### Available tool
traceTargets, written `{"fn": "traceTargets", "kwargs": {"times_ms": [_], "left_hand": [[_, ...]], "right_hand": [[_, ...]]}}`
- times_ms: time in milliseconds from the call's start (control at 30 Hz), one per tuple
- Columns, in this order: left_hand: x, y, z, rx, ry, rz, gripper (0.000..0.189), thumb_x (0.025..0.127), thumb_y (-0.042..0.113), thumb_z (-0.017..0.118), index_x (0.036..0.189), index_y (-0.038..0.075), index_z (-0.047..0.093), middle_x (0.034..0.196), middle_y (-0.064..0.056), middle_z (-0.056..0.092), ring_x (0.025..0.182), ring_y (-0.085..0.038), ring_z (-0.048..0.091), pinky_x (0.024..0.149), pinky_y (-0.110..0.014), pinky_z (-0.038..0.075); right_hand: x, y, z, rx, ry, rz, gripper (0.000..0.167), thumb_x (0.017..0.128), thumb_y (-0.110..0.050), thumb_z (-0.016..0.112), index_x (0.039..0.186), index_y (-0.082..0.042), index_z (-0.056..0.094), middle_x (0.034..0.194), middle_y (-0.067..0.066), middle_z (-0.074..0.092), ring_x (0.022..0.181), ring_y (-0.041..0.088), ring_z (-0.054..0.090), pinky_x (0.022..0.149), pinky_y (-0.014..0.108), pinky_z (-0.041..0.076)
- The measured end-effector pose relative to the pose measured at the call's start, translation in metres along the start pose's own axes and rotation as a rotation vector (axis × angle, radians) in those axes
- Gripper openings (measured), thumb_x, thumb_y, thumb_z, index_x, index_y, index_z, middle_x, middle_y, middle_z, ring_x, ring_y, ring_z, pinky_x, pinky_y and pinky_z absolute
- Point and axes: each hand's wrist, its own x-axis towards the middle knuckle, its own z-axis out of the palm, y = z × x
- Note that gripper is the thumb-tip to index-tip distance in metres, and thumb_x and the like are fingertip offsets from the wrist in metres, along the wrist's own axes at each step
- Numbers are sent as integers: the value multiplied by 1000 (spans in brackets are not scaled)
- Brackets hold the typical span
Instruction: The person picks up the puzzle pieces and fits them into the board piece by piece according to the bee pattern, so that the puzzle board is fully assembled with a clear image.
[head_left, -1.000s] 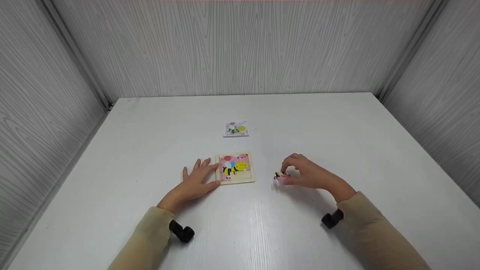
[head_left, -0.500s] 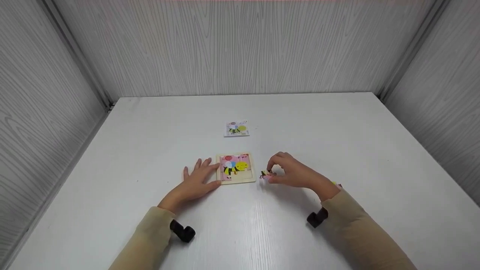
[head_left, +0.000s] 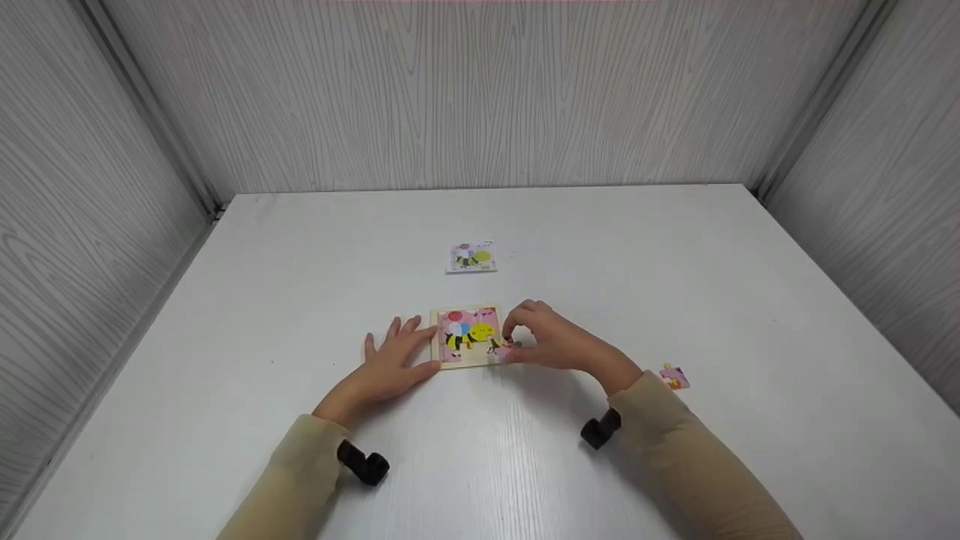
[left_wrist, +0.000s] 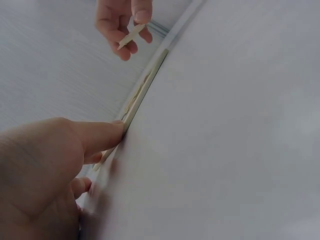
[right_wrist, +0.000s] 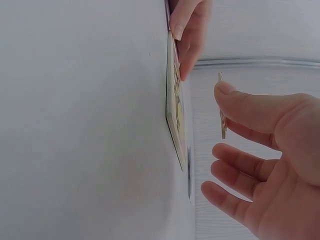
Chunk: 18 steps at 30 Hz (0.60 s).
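A square wooden jigsaw board with a pale rim lies on the white table, showing a yellow-and-black bee on pink. My left hand rests at its left edge, fingers spread, with thumb and forefinger touching the rim. Over the board's right part, my right hand pinches a thin jigsaw piece between thumb and forefinger. In the right wrist view that piece is seen edge-on, apart from the board, with the other fingers loosely bent. The lower right of the board's picture shows bare wood.
One loose pink-and-yellow jigsaw piece lies on the table beside my right forearm. Farther back is a flat square picture of the same bee. Grey wood-grained walls stand behind and on both sides.
My right hand has moved left with the jigsaw piece, from the open table to over the board. The loose piece by the right sleeve has come into sight. My left hand stays put.
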Motion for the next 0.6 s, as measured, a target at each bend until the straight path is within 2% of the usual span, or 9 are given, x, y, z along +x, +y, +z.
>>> {"fn": "traceTargets", "kwargs": {"times_ms": [333, 600], "left_hand": [[1, 0, 0, -4, -4, 8, 62, 93, 42, 51, 145, 15, 34, 153, -15, 13, 140, -36, -4, 100, -62, -14], [0, 0, -1, -23, -7, 12, 62, 93, 43, 51, 145, 15, 34, 154, -15, 12, 140, -36, -5, 100, -62, -15]], "right_hand": [[19, -12, 9, -30, -9, 55, 25, 82, -24, 72, 100, -14, 58, 114, 1, 49, 110, 19, 40, 96, 32, 38], [33, -17, 17, -65, -25, 31, 25, 82, -24, 72, 100, -13, 59, 112, 2, 50, 105, 19, 40, 91, 31, 42]]}}
